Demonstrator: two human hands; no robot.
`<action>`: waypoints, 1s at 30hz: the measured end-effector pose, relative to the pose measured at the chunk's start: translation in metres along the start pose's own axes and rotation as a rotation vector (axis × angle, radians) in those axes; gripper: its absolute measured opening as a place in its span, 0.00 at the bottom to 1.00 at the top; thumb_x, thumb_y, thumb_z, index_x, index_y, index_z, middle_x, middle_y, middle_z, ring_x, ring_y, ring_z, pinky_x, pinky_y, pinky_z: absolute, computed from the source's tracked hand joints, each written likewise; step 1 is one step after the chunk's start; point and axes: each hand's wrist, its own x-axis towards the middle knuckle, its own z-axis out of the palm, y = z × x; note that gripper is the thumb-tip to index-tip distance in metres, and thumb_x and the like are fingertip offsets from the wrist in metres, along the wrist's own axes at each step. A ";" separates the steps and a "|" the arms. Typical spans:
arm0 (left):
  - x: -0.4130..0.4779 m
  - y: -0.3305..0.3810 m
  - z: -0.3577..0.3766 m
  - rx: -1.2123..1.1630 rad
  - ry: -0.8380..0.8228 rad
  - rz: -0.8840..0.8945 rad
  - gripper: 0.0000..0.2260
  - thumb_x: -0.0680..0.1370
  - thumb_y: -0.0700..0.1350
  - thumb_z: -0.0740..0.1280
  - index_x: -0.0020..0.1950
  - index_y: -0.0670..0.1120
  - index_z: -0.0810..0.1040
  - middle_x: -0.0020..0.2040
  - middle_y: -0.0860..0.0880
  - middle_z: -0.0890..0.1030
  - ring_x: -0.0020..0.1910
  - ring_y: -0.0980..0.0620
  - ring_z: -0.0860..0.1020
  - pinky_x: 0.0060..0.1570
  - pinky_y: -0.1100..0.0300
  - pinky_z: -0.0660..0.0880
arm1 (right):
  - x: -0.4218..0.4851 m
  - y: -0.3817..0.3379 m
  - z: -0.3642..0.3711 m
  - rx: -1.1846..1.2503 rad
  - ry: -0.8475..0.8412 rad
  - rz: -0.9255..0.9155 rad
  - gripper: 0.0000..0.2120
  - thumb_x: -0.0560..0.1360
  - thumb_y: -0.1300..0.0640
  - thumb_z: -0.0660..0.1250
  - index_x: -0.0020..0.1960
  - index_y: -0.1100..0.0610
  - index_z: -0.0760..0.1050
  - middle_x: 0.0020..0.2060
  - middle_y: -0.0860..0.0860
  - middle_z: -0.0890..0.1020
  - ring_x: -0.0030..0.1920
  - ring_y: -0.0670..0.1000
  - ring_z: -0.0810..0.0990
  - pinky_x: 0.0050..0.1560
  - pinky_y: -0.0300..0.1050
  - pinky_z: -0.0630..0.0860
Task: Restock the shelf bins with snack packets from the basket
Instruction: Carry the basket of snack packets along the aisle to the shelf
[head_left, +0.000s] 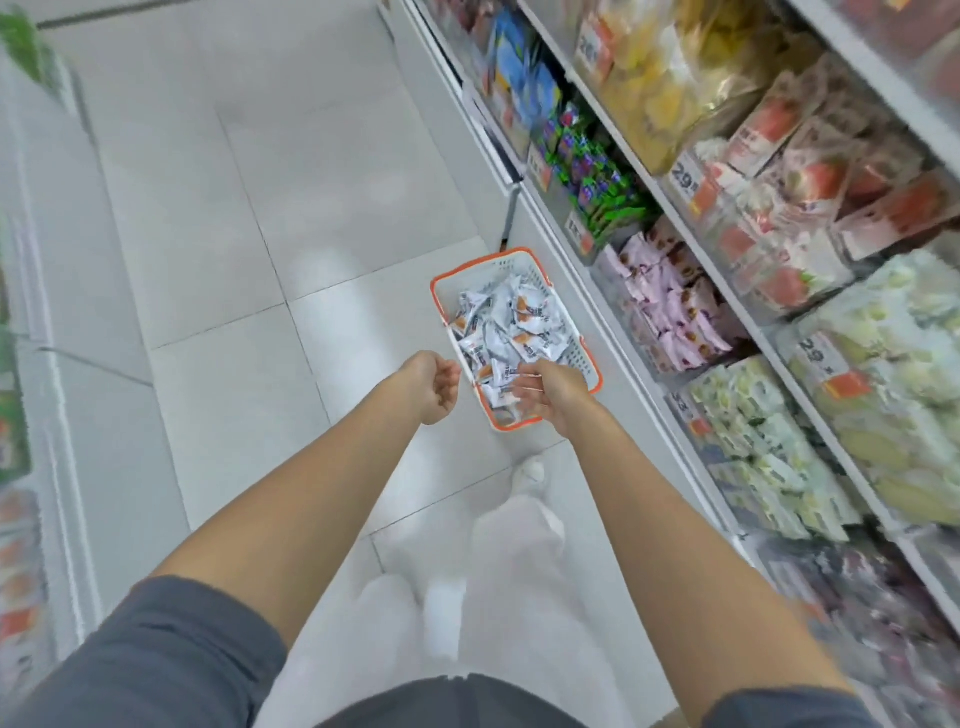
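Observation:
A white basket with an orange rim (435, 289) stands on the floor beside the shelf unit. It holds several white snack packets (511, 327) with orange prints. My right hand (545, 396) reaches down over the basket's near end, fingers spread and loosely bent above the packets, gripping nothing that I can see. My left hand (435, 384) hovers just left of the basket rim, palm turned inward with fingers loosely curled and empty. Both forearms stretch down from the bottom of the view.
Shelf bins (670, 317) on the right hold pink, green, white-green and strawberry-print packets with price tags. A white freezer-like unit (47, 322) lines the left side. The tiled aisle floor (234, 234) lies between. My white-trousered legs and shoe (530, 475) stand just behind the basket.

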 end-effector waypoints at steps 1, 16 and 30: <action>0.011 0.008 0.013 -0.018 0.009 0.000 0.13 0.78 0.39 0.54 0.37 0.43 0.74 0.34 0.51 0.74 0.29 0.57 0.69 0.27 0.69 0.67 | 0.017 -0.012 -0.005 -0.016 0.003 0.012 0.07 0.79 0.64 0.61 0.43 0.61 0.74 0.29 0.54 0.77 0.22 0.46 0.75 0.23 0.33 0.69; 0.153 0.107 0.115 0.088 0.198 -0.019 0.07 0.78 0.40 0.58 0.42 0.45 0.72 0.34 0.50 0.75 0.18 0.58 0.69 0.18 0.71 0.65 | 0.240 -0.112 -0.046 -0.255 0.147 -0.008 0.03 0.73 0.61 0.64 0.45 0.59 0.76 0.36 0.53 0.76 0.36 0.51 0.73 0.36 0.44 0.70; 0.447 0.042 0.098 0.399 0.526 0.009 0.11 0.79 0.40 0.62 0.38 0.39 0.71 0.37 0.41 0.76 0.41 0.43 0.77 0.43 0.55 0.73 | 0.521 -0.035 -0.087 -0.628 0.092 0.048 0.27 0.79 0.63 0.61 0.76 0.58 0.60 0.72 0.56 0.68 0.68 0.59 0.71 0.57 0.46 0.70</action>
